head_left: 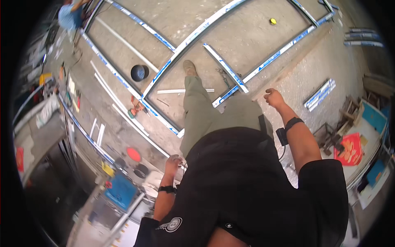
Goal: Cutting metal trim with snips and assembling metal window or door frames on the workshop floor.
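My right hand (274,98) hangs in the air at my right side, its fingers loosely bent and a little apart, holding nothing. Low beside my left hip is my left hand (173,164), also loosely bent, with nothing visible in it. A large frame of metal profiles (201,28) wrapped in blue and white film lies on the floor before me. One foot is inside it. A short profile (225,67) crosses the frame's near right part, next to a dark metal tool (224,77) that looks like pliers or a clamp. Neither hand touches the frame.
A black bucket (139,73), a green-and-orange power tool (133,111) and long white strips (119,101) lie to the left. A yellow tape measure (273,21) sits far ahead. Wrapped profiles (320,95) are stacked at right. Another person (69,17) bends at the far left.
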Tool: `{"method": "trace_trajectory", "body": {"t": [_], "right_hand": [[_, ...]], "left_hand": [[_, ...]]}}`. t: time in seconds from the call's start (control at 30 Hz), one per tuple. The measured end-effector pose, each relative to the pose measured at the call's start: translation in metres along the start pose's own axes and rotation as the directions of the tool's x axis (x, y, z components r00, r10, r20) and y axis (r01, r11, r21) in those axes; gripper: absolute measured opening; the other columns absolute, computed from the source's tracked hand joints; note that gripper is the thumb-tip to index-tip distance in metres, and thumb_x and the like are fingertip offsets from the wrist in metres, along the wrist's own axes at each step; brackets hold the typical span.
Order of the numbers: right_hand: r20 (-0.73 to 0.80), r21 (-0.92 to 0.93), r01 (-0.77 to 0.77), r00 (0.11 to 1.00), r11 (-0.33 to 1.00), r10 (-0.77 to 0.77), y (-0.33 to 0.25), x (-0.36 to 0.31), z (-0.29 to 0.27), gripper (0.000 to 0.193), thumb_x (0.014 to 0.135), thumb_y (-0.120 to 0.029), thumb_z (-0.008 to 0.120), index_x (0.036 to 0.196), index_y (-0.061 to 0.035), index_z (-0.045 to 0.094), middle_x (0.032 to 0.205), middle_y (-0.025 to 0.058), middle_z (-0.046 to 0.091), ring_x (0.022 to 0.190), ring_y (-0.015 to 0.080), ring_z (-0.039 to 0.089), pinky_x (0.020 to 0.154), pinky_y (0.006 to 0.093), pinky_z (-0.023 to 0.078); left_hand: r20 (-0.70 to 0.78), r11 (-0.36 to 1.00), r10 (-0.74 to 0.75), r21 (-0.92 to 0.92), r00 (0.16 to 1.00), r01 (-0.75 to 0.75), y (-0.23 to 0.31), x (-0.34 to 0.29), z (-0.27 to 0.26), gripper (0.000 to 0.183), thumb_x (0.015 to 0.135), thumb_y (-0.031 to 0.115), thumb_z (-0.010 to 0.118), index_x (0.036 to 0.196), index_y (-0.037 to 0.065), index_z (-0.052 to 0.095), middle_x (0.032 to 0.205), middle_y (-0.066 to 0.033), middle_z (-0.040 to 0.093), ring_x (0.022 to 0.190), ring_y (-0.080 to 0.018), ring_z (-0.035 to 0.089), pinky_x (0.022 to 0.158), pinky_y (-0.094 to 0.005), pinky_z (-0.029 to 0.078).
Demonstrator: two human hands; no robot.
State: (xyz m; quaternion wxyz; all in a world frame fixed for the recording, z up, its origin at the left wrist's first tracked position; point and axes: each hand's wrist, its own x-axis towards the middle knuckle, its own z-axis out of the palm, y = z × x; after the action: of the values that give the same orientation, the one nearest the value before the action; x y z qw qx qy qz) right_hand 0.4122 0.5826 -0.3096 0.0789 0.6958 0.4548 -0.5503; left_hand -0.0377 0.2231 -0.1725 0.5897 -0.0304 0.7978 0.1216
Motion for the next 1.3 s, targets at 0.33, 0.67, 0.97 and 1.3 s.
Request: {"method": "trace_trajectory", "body": {"t": [0.33,0.67,0.97,1.3], "right_hand": [[-0.164,-0.030,-0.163,0.974,0.986,0.156,-0.055,-0.053,0.057,0.045,0.073,-0.020,0.061,0.113,0.0004,0.057,0.102,0.0206,0.064,0.092,0.0300,0.063,0.080,0.0369,0.049],[0.023,0.312,0.020,0.999,0.950,-0.028,-0.128,-0.081,0.128,0.045,0.079,-0.024,0.061,0.117,-0.0020,0.053,0.104,0.0187,0.064,0.096,0.0317,0.061,0.084,0.0377,0.047],[-0.135,0.656,-0.306,0.851,0.690,0.507,0.070,-0.101,0.110,0.044,0.074,-0.013,0.058,0.115,0.0020,0.055,0.081,0.0129,0.065,0.062,0.0160,0.060,0.055,0.0284,0.048],[-0.126,0.690,-0.251,0.882,0.679,0.454,0.088,-0.138,0.132,0.039,0.078,-0.013,0.056,0.115,-0.0013,0.055,0.078,0.0120,0.064,0.063,0.0146,0.059,0.056,0.0298,0.049]], "left_hand": [[-0.002,0.967,0.234,0.108,0.972,-0.233,0.251,0.089,-0.116,0.041,0.084,0.016,0.055,0.120,-0.002,0.050,0.095,-0.0090,0.064,0.085,-0.0176,0.062,0.071,-0.0294,0.050],[0.058,0.895,0.161,0.413,0.985,-0.170,0.318,0.098,-0.110,0.037,0.083,0.015,0.057,0.116,-0.002,0.052,0.091,-0.0058,0.062,0.078,-0.0129,0.060,0.068,-0.0248,0.047],[0.173,0.785,0.121,0.586,0.977,-0.201,0.297,0.064,-0.043,0.043,0.080,0.016,0.061,0.117,-0.003,0.051,0.099,-0.0101,0.062,0.083,-0.0159,0.061,0.070,-0.0283,0.047],[0.270,0.711,0.200,0.621,0.942,-0.329,0.320,0.067,0.000,0.040,0.080,0.017,0.061,0.114,-0.004,0.054,0.093,-0.0078,0.062,0.079,-0.0125,0.058,0.066,-0.0260,0.047]]}}
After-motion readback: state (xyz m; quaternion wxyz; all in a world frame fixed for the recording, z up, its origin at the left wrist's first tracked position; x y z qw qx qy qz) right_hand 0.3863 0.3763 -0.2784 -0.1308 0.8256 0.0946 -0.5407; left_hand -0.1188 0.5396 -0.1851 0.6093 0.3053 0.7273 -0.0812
